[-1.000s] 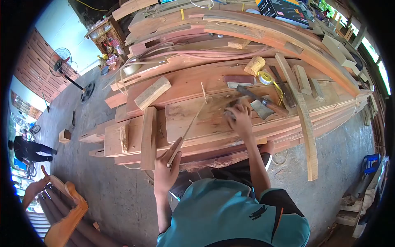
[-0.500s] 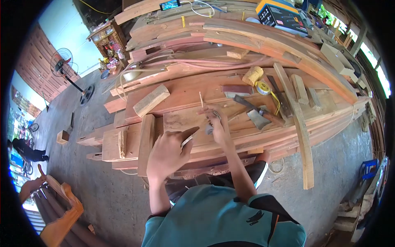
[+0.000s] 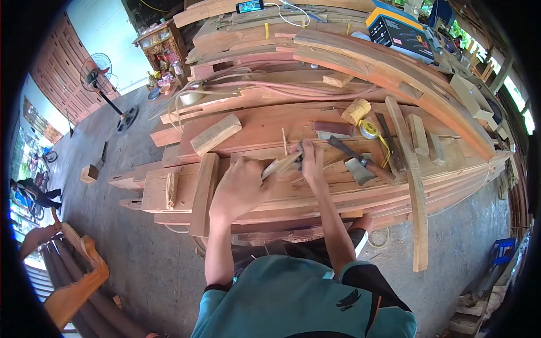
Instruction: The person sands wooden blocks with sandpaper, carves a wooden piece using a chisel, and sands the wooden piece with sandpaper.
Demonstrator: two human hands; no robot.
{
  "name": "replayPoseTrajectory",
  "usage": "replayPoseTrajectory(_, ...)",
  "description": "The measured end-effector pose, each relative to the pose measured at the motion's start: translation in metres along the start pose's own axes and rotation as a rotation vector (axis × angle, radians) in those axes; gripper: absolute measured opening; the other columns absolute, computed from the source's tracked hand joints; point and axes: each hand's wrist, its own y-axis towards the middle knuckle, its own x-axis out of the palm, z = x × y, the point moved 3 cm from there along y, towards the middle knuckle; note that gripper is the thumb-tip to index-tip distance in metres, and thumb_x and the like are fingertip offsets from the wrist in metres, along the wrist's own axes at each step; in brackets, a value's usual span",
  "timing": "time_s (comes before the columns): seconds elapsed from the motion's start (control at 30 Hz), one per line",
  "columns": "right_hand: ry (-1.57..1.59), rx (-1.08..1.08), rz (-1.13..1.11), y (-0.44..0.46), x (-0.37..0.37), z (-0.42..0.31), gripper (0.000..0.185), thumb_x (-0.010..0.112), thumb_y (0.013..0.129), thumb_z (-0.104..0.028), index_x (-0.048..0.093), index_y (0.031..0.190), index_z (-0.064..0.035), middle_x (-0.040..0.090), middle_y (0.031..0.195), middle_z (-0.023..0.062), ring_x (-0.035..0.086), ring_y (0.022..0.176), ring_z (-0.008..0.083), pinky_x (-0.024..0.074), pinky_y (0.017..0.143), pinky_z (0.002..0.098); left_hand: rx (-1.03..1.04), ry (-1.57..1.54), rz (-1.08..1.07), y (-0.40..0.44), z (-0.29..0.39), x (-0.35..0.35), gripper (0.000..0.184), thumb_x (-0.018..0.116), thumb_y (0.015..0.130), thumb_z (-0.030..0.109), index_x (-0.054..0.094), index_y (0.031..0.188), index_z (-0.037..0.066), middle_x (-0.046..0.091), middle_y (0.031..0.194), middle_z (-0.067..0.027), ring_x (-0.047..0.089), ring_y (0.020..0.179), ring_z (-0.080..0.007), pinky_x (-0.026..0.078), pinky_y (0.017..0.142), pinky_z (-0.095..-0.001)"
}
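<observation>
My left hand [image 3: 242,188] is closed around a small, pale, tapered strip of wood [image 3: 280,165], which points to the right. The strip's far end meets my right hand [image 3: 313,163], whose fingers are closed on something small and dark grey [image 3: 299,151], too hidden to name. Both hands are over a wide reddish board [image 3: 253,155] on a stack of timber. A thin light stick [image 3: 284,139] shows just beyond the fingertips. To the right of my right hand lie a hatchet-like blade [image 3: 359,170] and a wooden-handled tool [image 3: 375,168].
A tape measure [image 3: 369,129], a yellowish roll [image 3: 356,111] and a red-brown block [image 3: 333,128] lie behind the hands. A long batten [image 3: 414,191] overhangs the front edge. Wood blocks [image 3: 216,134] lie at left, with a phone [image 3: 249,6] and a boxed tool [image 3: 399,36] farther back.
My hands have come together. The left fingers have curled in, and the pale strip now reaches across to the right hand. The whole view has shifted slightly.
</observation>
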Motion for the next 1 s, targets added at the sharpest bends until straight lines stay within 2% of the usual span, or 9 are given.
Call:
replayPoseTrajectory(0.07,-0.012,-0.046,-0.061,-0.015,0.017,-0.036,0.051,0.03,0.091,-0.035,0.061,0.083,0.0039,0.06,0.072,0.007,0.056,0.06,0.0133,0.0441,0.053,0.0264,-0.015,0.004,0.053,-0.001,-0.002,0.003,0.025,0.056,0.073,0.02,0.06,0.076,-0.004,0.056,0.077,-0.0289,0.054,0.082,-0.0423,0.043,0.077,-0.0476)
replayPoseTrajectory(0.13,0.133,-0.33,-0.149,-0.061,0.043,-0.102,0.051,0.029,0.091,-0.034,0.061,0.088,0.005,0.061,0.078,0.0115,0.057,0.068,0.0163,0.0454,0.063,0.0289,-0.03,-0.015,0.124,-0.01,-0.001,0.005,0.022,0.057,0.071,0.017,0.059,0.074,-0.004,0.057,0.07,-0.0263,0.056,0.077,-0.0407,0.045,0.072,-0.0461)
replayPoseTrajectory(0.23,-0.078,-0.828,-0.123,-0.073,0.06,-0.133,0.052,0.028,0.091,-0.035,0.061,0.092,0.0045,0.061,0.083,0.0152,0.058,0.076,0.0213,0.0437,0.071,0.0319,0.03,-0.224,0.048,-0.031,0.006,-0.005,0.019,0.06,0.068,0.013,0.057,0.074,-0.005,0.057,0.063,-0.0225,0.059,0.065,-0.0374,0.046,0.061,-0.0421)
replayPoseTrajectory(0.33,-0.187,-0.347,-0.129,-0.032,0.042,-0.036,0.04,0.033,0.091,-0.025,0.062,0.086,0.0016,0.058,0.078,0.0143,0.055,0.074,0.0249,0.0414,0.07,0.0335,-0.096,-0.359,0.2,-0.051,-0.009,-0.005,0.016,0.059,0.073,0.01,0.058,0.079,-0.004,0.057,0.062,-0.0225,0.058,0.06,-0.037,0.045,0.054,-0.0393)
replayPoseTrajectory(0.4,-0.265,-0.622,0.031,-0.009,0.025,-0.015,0.038,0.035,0.092,-0.023,0.059,0.078,0.0016,0.056,0.074,0.0103,0.053,0.07,0.0186,0.0405,0.066,0.0295,-0.103,-0.381,0.26,-0.061,-0.011,-0.004,0.016,0.058,0.077,0.011,0.059,0.082,-0.004,0.058,0.065,-0.0232,0.057,0.062,-0.0393,0.045,0.056,-0.0397)
replayPoseTrajectory(0.5,-0.202,-0.512,-0.095,0.003,0.022,-0.006,0.041,0.034,0.094,-0.027,0.057,0.076,0.0009,0.053,0.069,0.0059,0.05,0.067,0.0134,0.0386,0.063,0.0272,-0.076,-0.319,0.364,-0.066,-0.014,0.01,0.017,0.058,0.077,0.011,0.059,0.081,-0.005,0.058,0.066,-0.0233,0.057,0.063,-0.0393,0.045,0.056,-0.04)
replayPoseTrajectory(0.7,0.008,-0.361,0.073,-0.013,0.005,0.003,0.042,0.033,0.095,-0.03,0.053,0.07,-0.0026,0.05,0.064,0.0023,0.046,0.062,0.0099,0.037,0.057,0.0248,0.007,-0.207,0.324,-0.055,-0.003,0.008,0.017,0.058,0.076,0.011,0.06,0.089,0.0,0.058,0.065,-0.0212,0.058,0.062,-0.0384,0.047,0.057,-0.0421)
replayPoseTrajectory(0.8,0.035,-0.121,0.183,-0.008,-0.019,0.028,0.044,0.032,0.095,-0.032,0.05,0.066,-0.0049,0.048,0.06,0.0005,0.045,0.056,0.0085,0.036,0.054,0.0227,0.063,-0.081,0.281,-0.051,0.009,0.01,0.016,0.058,0.076,0.013,0.061,0.089,0.005,0.058,0.064,-0.0192,0.058,0.059,-0.0365,0.048,0.055,-0.0423)
replayPoseTrajectory(1.0,0.068,-0.141,0.246,-0.007,-0.032,0.056,0.041,0.033,0.095,-0.033,0.05,0.069,-0.0055,0.049,0.058,-0.0004,0.046,0.052,0.0083,0.0374,0.05,0.0233,0.048,-0.029,0.208,-0.051,0.026,0.013,0.019,0.061,0.075,0.013,0.062,0.09,0.001,0.061,0.07,-0.0189,0.059,0.065,-0.0361,0.048,0.058,-0.0399)
